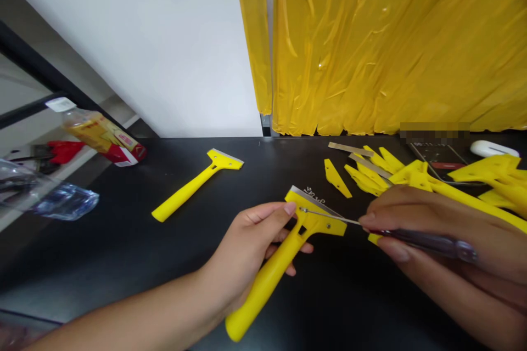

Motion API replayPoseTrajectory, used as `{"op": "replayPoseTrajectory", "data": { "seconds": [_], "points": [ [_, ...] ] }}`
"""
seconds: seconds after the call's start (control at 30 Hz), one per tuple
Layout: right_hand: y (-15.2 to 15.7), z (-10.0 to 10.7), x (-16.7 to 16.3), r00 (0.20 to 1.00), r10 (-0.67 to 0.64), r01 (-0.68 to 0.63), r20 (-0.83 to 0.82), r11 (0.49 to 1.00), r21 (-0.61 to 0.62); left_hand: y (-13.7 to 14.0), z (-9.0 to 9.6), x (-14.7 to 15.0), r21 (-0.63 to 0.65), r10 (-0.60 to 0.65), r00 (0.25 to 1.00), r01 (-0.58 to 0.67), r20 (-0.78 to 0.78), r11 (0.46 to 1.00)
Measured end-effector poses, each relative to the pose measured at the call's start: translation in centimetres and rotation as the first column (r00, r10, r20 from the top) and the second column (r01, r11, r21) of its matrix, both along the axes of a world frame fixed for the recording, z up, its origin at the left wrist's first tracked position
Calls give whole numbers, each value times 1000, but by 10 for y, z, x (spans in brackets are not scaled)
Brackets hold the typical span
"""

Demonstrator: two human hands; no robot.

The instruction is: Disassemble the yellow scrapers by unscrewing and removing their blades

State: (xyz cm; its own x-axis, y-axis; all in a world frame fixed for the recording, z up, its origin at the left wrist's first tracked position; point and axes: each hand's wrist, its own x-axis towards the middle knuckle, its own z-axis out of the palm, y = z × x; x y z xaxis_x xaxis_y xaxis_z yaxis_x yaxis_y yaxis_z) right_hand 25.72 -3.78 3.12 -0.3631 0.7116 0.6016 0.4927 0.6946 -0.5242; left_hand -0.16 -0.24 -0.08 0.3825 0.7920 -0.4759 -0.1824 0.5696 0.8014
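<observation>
My left hand [259, 241] is closed on a yellow scraper [269, 274], its thumb on the head near the metal blade and its handle slanting down to the left. In my right hand [436, 236] is a screwdriver [424, 242] with a dark translucent handle. Its thin shaft reaches left across the scraper head, with the tip at the left screw. A second screw shows at the right of the head. Small screws [315, 196] lie on the table just behind the blade. Another yellow scraper [197, 184] with a blade rests farther back on the left.
On the black table [123, 263], yellow scraper parts [411, 175] and flat blades [349, 149] are piled at the right. One loose yellow plate [337, 178] lies before them. Behind are a phone [438, 153] and a white case [494, 148]. Bottles [102, 131] stand left; yellow plastic sheeting [370, 44] hangs behind.
</observation>
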Motion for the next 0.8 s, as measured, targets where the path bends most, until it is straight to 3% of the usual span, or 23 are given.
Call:
{"op": "replayPoseTrajectory", "data": {
  "seconds": [0.57, 0.8],
  "points": [
    [-2, 1, -2, 992, 16, -18, 126, 1000, 17, 0, 0, 0, 68, -63, 997, 65, -37, 996],
    [-12, -12, 9, 986, 3, -6, 165, 1000, 18, 0, 0, 1, 96, -89, 992, 98, -93, 991]
  ]
}}
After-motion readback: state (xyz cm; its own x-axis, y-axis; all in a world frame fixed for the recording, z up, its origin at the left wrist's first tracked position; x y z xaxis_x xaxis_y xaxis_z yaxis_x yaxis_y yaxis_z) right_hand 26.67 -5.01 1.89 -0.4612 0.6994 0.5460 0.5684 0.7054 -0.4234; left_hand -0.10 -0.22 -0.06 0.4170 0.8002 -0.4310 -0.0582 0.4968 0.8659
